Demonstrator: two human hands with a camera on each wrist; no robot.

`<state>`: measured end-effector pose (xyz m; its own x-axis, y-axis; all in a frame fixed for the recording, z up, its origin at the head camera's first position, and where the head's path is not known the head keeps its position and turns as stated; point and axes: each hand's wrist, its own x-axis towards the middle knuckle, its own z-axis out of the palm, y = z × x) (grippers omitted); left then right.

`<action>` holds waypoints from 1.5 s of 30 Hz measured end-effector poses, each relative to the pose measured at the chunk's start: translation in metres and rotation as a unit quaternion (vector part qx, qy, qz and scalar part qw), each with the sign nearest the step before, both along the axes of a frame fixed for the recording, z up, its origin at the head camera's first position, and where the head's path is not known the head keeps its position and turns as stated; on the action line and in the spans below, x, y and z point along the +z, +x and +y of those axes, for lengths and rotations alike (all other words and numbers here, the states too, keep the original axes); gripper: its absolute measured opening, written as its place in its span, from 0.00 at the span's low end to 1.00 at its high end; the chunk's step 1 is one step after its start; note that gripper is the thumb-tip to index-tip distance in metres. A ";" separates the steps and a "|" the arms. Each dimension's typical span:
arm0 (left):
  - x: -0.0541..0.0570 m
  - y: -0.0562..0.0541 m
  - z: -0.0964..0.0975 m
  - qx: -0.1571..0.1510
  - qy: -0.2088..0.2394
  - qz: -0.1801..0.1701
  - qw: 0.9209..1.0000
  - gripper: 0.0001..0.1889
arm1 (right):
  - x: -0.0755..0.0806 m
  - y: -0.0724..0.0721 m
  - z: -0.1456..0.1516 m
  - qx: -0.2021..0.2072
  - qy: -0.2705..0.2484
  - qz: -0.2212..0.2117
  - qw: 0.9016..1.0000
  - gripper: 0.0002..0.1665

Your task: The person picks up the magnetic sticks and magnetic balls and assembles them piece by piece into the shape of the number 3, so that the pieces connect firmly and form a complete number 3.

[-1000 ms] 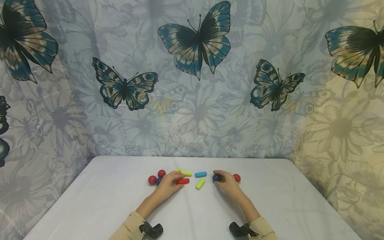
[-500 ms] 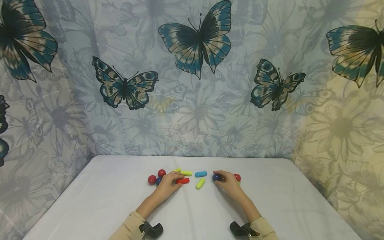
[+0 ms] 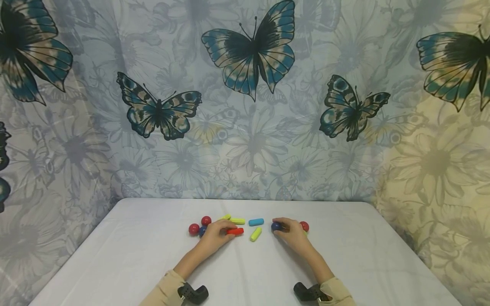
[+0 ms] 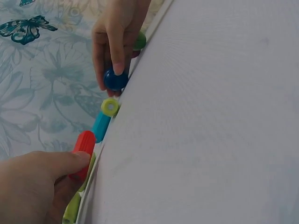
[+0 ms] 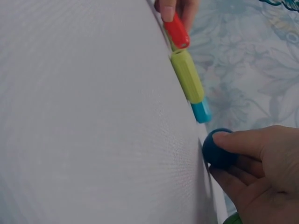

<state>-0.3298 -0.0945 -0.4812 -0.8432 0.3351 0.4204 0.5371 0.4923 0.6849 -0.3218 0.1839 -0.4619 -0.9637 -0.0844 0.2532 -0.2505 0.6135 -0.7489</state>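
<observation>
My left hand (image 3: 212, 236) pinches a red stick (image 3: 235, 231), a short faceted rod, between thumb and fingers. In the left wrist view the thumb lies along the side of the red stick (image 4: 85, 148). My right hand (image 3: 295, 236) holds a dark blue ball (image 3: 276, 226) with thumb and fingertips, close over the table. The right wrist view shows the thumb on top of the blue ball (image 5: 219, 149) and fingers beneath. Between the hands lie a yellow-green stick (image 3: 255, 234) and a light blue stick (image 3: 256, 222). Another yellow-green stick (image 3: 238, 221) lies just beyond the left fingers.
Left of my left hand sit two red balls (image 3: 194, 229) and a blue ball (image 3: 202, 231), partly hidden by the hand. Behind my right hand is a red ball (image 3: 304, 226) with a green thing (image 4: 140, 41) beside it. A white cloth covers the table (image 3: 252, 276); butterfly-patterned fabric (image 3: 252, 153) hangs behind.
The red stick has shifted slightly to the right in my left hand. The red ball behind my right hand shows a little farther right. The right hand has barely moved.
</observation>
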 end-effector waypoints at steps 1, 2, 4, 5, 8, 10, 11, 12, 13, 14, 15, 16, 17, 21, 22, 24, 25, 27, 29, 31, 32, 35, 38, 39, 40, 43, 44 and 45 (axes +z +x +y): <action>0.000 0.000 0.000 -0.003 0.004 -0.002 1.000 0.16 | 0.000 0.000 0.000 -0.001 0.000 -0.001 1.000 0.21; 0.001 0.001 0.001 -0.006 0.006 -0.005 1.000 0.16 | 0.000 0.000 0.001 -0.001 -0.001 -0.002 1.000 0.21; 0.001 0.001 0.002 -0.012 0.009 -0.015 1.000 0.15 | 0.000 -0.001 0.001 0.000 -0.003 -0.002 1.000 0.21; 0.001 0.001 0.003 -0.014 0.006 -0.015 1.000 0.15 | 0.000 -0.001 0.001 0.001 -0.004 -0.002 1.000 0.21; 0.001 0.002 0.004 -0.025 0.000 -0.027 0.999 0.14 | 0.000 -0.001 0.002 0.002 -0.007 -0.005 1.000 0.21; 0.001 0.003 0.005 -0.037 0.002 -0.033 0.999 0.14 | 0.000 -0.001 0.002 0.003 -0.006 -0.005 1.000 0.21; 0.002 0.004 0.006 -0.046 0.005 -0.034 0.998 0.13 | 0.000 -0.001 0.002 0.003 -0.007 -0.006 1.000 0.21; 0.002 0.004 0.007 -0.052 0.009 -0.038 0.998 0.13 | 0.000 -0.001 0.002 0.003 -0.007 -0.007 1.000 0.21; 0.002 0.005 0.007 -0.057 0.009 -0.038 0.998 0.13 | 0.000 -0.001 0.002 0.003 -0.008 -0.008 1.000 0.21; 0.003 0.006 0.008 -0.063 0.011 -0.043 0.997 0.13 | 0.000 -0.001 0.002 0.002 -0.007 -0.008 1.000 0.21; 0.003 0.007 0.009 -0.067 0.012 -0.046 0.997 0.13 | 0.000 -0.001 0.002 0.002 -0.008 -0.009 1.000 0.21; 0.004 0.008 0.010 -0.072 0.013 -0.049 0.996 0.13 | 0.000 -0.001 0.002 0.002 -0.007 -0.009 1.000 0.21; 0.004 0.008 0.011 -0.077 0.014 -0.052 0.996 0.13 | 0.000 -0.001 0.002 0.002 -0.008 -0.010 1.000 0.21; 0.006 0.011 0.015 -0.099 0.019 -0.069 0.993 0.13 | 0.001 0.000 0.001 0.001 -0.010 -0.013 1.000 0.21; 0.007 0.011 0.016 -0.102 0.020 -0.072 0.992 0.13 | 0.001 0.000 0.001 0.001 -0.010 -0.014 1.000 0.21; 0.007 0.012 0.017 -0.107 0.019 -0.075 0.991 0.13 | 0.001 0.000 0.001 -0.001 -0.011 -0.016 1.000 0.21; 0.006 0.013 0.018 -0.107 0.017 -0.075 0.991 0.13 | 0.001 0.000 0.001 -0.002 -0.010 -0.017 1.000 0.21; 0.006 0.013 0.020 -0.107 0.011 -0.074 0.991 0.13 | 0.002 0.000 0.001 -0.002 -0.008 -0.016 1.000 0.21; 0.005 0.013 0.021 -0.106 0.007 -0.074 0.992 0.13 | 0.002 0.000 0.001 -0.002 -0.009 -0.017 1.000 0.21; 0.004 0.014 0.023 -0.104 0.003 -0.075 0.992 0.13 | 0.002 0.000 0.001 -0.001 -0.011 -0.016 1.000 0.21; 0.004 0.014 0.024 -0.104 0.003 -0.077 0.992 0.13 | 0.002 0.000 0.001 0.000 -0.011 -0.015 1.000 0.21; 0.004 0.016 0.025 -0.105 0.001 -0.074 0.992 0.12 | 0.002 0.000 0.002 0.002 -0.015 -0.016 1.000 0.21; 0.003 0.018 0.026 -0.106 -0.003 -0.066 0.992 0.12 | 0.002 0.000 0.002 0.002 -0.013 -0.014 1.000 0.21; 0.003 0.018 0.026 -0.105 -0.006 -0.064 0.992 0.11 | 0.002 0.000 0.002 0.002 -0.013 -0.015 1.000 0.21; 0.002 0.018 0.027 -0.104 -0.009 -0.063 0.993 0.11 | 0.002 0.000 0.002 0.003 -0.012 -0.014 1.000 0.21; 0.002 0.019 0.027 -0.104 -0.010 -0.063 0.992 0.11 | 0.001 0.001 0.003 0.008 -0.009 -0.005 1.000 0.21; 0.002 0.019 0.027 -0.105 -0.010 -0.064 0.992 0.11 | 0.001 0.001 0.004 0.011 -0.009 0.001 1.000 0.21; 0.002 0.019 0.027 -0.106 -0.010 -0.064 0.992 0.11 | 0.001 0.001 0.004 0.012 -0.011 0.003 1.000 0.21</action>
